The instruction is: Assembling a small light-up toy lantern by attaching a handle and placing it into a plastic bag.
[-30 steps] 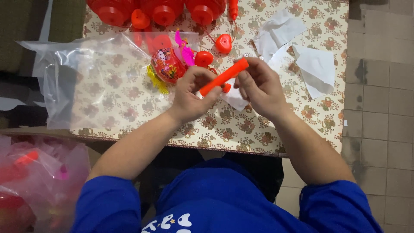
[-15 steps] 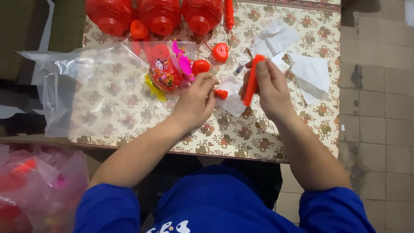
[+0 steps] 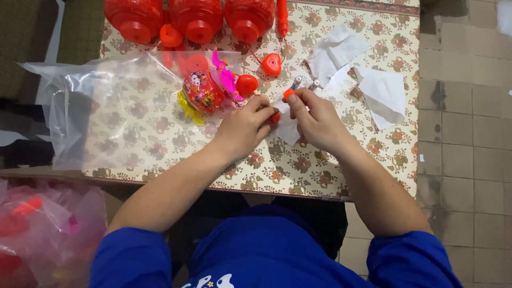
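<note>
Both hands met over the middle of the floral tablecloth [image 3: 298,165]. The right hand [image 3: 320,120] was clenched around an orange stick [image 3: 288,94]; only its tip showed above the thumb, the rest was hidden in the fist. The left hand [image 3: 245,125] pinched a small red piece [image 3: 275,117] between thumb and fingers, just beside the right hand (what the piece was, could not tell). Under the hands lay a white paper scrap [image 3: 288,130], touching the cloth.

Just above the right hand lay two small batteries [image 3: 305,84], side by side. To the left of the hands sat a small printed lantern [image 3: 202,92] with a pink part and a yellow tassel, on the edge of a clear plastic bag [image 3: 96,106] spread across the table's left side. A red heart-shaped piece [image 3: 271,64] and a red round cap [image 3: 246,84] lay near it. Three big red lanterns [image 3: 197,18] stood in a row at the far edge. More white paper sheets [image 3: 381,93] lay right of the hands. A bag of red parts [image 3: 37,234] sat low at the left.
</note>
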